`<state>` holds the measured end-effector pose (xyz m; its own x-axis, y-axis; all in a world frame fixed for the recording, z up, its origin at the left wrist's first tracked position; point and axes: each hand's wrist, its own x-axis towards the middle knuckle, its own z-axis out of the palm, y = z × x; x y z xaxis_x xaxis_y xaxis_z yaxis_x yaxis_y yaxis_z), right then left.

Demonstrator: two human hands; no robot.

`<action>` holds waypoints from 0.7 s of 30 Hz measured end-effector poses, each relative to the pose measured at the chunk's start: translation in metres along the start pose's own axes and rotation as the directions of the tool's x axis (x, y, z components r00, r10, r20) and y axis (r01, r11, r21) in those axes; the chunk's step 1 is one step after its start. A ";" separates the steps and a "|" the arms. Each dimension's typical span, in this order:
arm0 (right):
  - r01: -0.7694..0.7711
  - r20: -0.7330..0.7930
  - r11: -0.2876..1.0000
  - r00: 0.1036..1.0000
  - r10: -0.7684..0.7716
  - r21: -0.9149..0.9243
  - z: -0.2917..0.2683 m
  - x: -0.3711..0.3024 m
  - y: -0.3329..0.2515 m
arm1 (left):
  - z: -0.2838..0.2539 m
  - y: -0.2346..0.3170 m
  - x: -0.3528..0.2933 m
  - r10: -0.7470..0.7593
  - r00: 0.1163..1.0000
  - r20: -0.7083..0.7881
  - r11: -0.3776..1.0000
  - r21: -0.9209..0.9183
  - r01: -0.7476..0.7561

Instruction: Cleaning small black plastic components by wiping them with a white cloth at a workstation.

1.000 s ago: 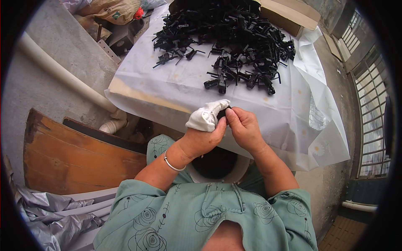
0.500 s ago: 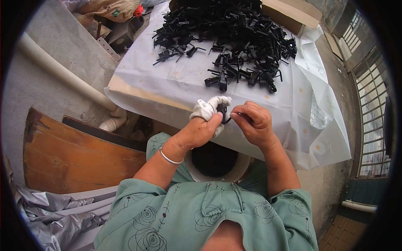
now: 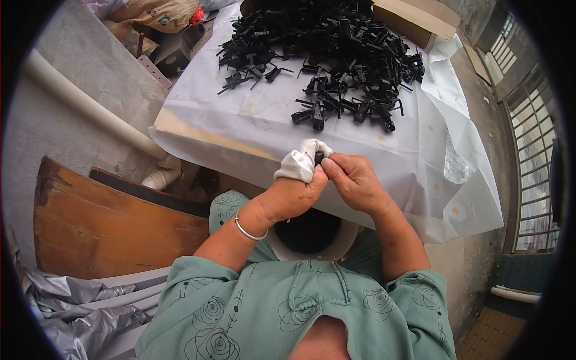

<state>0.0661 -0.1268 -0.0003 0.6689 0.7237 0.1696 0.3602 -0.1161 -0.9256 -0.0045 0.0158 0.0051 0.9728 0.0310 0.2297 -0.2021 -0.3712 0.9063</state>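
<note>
Just past the near edge of the table, my left hand [image 3: 294,195] is closed round a small black plastic part [image 3: 319,158]. A white cloth glove [image 3: 295,167] covers the fingers of that hand, while its thumb is bare. My right hand [image 3: 360,180] pinches with thumb and forefinger at the part's right side, touching the left hand. Most of the part is hidden by my fingers. On the table beyond lies a big heap of similar black plastic parts [image 3: 336,66], many with thin stems sticking out.
A white plastic sheet [image 3: 228,114] covers the table and hangs over its edge. Between my knees stands a white bucket [image 3: 349,235] with a dark inside. A cardboard box [image 3: 417,21] sits at the far right. To the left are a pipe [image 3: 90,105] and a wooden board [image 3: 114,219].
My right hand has moved left and now meets the left hand at the black plastic part. The left hand has turned a little, and the part is more covered.
</note>
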 end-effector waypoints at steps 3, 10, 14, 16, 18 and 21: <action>-0.034 -0.020 0.999 0.999 0.034 0.004 0.004 -0.002 -0.002 | 0.003 0.002 -0.002 -0.007 1.000 0.005 0.994 0.108 0.007; -0.166 0.228 0.953 0.968 0.108 0.252 -0.017 -0.005 -0.005 | -0.017 0.029 -0.002 -0.085 0.974 0.208 0.954 0.300 0.019; -0.099 0.110 0.991 0.990 0.089 0.086 -0.032 -0.002 0.000 | -0.034 0.005 0.027 0.187 0.980 0.066 0.827 0.527 -0.193; -0.108 -0.057 0.994 0.993 0.107 -0.003 -0.024 0.002 0.011 | -0.031 -0.011 0.050 0.313 0.950 -0.006 0.739 0.630 -0.239; -0.080 -0.071 0.995 0.995 0.075 -0.060 -0.021 0.003 0.011 | -0.023 -0.028 0.068 0.208 0.978 -0.027 0.725 0.675 -0.136; -0.047 -0.153 0.989 0.988 0.025 -0.139 -0.024 0.004 0.015 | -0.011 -0.041 0.070 0.186 0.982 0.022 0.634 0.761 -0.137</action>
<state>0.0897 -0.1420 -0.0053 0.7696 0.6078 0.1958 0.4151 -0.2431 -0.8767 0.0709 0.0434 -0.0120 0.9207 -0.0592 0.3858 -0.1752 -0.9459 0.2731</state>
